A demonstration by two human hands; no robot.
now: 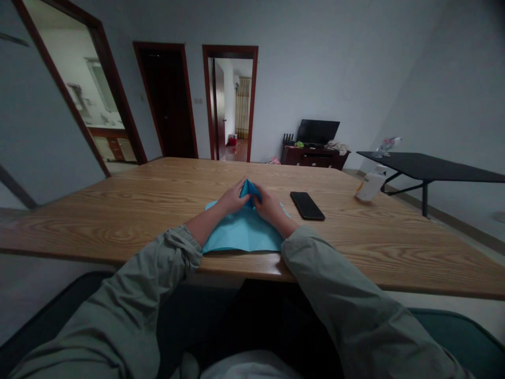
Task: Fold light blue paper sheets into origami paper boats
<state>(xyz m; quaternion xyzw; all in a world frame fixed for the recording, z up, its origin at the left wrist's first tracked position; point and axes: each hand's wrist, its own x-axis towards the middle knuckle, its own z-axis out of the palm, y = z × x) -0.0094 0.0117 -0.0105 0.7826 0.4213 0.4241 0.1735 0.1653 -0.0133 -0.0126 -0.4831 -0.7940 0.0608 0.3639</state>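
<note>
View: head camera, looking forward and down over both forearms.

Left hand (232, 197): fingers closed in a pinch on the raised fold (251, 192) of the paper, not clenched into a fist; fingertips partly hidden by the fold.

Right hand (270, 206): fingers pressed against the opposite side of the same fold, also pinching; exact finger positions hard to tell.

Blue paper (242, 234): folded, lying on the wooden table (118, 210), lower edge almost at the near table edge, pointed part standing up between both hands.

Phone (306, 205): lying flat, dark, near the right hand.

Risk of tearing: possible at the thin fold, from too hard a pinch.

Risk of slipping: possible on the smooth wood, from uneven pressure of the two hands.

Risk of dropping: possible over the near edge, from a pull toward the body.

Risk of knocking: possible for the phone, from a wide sideways movement of the right hand.

Containers: white bottle (370, 184), tilted on the table at right, contents hidden; red box (232, 139), on the floor of the far room, contents too small to tell.
</note>
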